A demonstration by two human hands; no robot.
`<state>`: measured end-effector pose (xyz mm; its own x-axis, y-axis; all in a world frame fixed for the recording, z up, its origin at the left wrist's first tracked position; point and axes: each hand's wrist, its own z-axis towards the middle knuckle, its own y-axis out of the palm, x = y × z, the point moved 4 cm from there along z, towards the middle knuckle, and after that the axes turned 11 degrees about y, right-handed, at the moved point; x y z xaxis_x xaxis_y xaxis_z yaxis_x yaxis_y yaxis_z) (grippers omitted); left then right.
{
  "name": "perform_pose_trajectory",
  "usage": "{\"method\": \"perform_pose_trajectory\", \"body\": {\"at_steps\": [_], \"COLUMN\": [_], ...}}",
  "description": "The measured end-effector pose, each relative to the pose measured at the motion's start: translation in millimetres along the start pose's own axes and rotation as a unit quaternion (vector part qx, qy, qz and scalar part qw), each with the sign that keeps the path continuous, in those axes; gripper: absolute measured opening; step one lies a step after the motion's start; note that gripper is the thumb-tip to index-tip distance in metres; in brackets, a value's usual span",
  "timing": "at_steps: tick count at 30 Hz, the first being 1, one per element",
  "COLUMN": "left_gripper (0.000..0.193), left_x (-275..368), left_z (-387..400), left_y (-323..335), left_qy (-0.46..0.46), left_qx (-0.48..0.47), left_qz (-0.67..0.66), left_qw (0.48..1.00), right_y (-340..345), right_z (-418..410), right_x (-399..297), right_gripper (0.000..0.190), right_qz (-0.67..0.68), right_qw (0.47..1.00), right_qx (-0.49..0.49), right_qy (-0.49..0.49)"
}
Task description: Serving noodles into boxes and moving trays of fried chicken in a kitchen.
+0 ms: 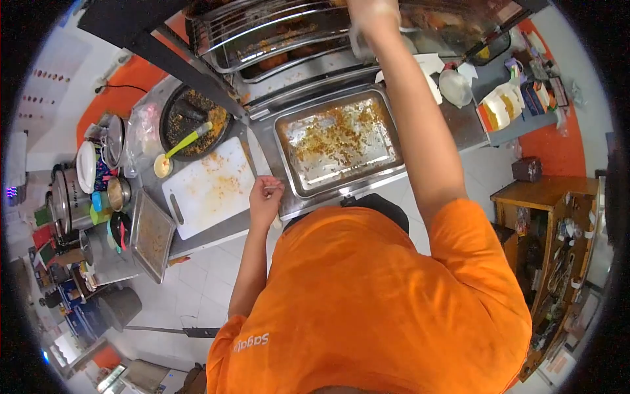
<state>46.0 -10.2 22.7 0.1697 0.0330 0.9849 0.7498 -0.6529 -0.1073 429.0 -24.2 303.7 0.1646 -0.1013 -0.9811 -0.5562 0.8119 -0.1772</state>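
Note:
My left hand (266, 198) rests at the counter's front edge with fingers curled, over the middle of a large kitchen knife (257, 150). The knife's pale handle shows below the hand; whether the fingers grip it is unclear. To its left lies a white plastic cutting board (211, 189) with orange crumbs. On its right sits a rectangular metal tray (344, 182) with oily brown-yellow crumbs. My right hand (375, 17) is raised at the top edge, blurred and partly cut off, by the display case; clear plastic shows around it. What it holds is hidden.
Metal trays of food (275, 54) and a wire rack fill the case ahead. Left of it stand a stone mortar (189, 106), a green-handled brush (192, 138), a small cup (162, 166) and a tilted tray (151, 236) overhanging the edge. A clear plastic container (455, 87) stands right.

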Motion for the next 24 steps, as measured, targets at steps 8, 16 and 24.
{"method": "perform_pose_trajectory", "body": {"at_steps": [8,16,24], "left_gripper": [0.022,0.022,0.016], "left_x": [17,125,50], "left_z": [-1,6,61], "left_y": [15,66,63], "left_qy": [0.021,0.220,0.285], "left_qx": [-0.002,-0.023,-0.066], "left_qz": [-0.002,0.067,0.425], "left_qw": [1.000,0.973,0.856], "right_y": [4,91,108], "right_z": [39,-151,-195], "right_x": [-13,124,219], "right_gripper": [0.035,0.026,0.029], "right_qz": [-0.407,-0.047,-0.310], "right_qw": [0.856,0.998,0.814], "right_qx": [0.288,0.001,-0.488], "right_qy": [-0.138,0.031,0.060]}}
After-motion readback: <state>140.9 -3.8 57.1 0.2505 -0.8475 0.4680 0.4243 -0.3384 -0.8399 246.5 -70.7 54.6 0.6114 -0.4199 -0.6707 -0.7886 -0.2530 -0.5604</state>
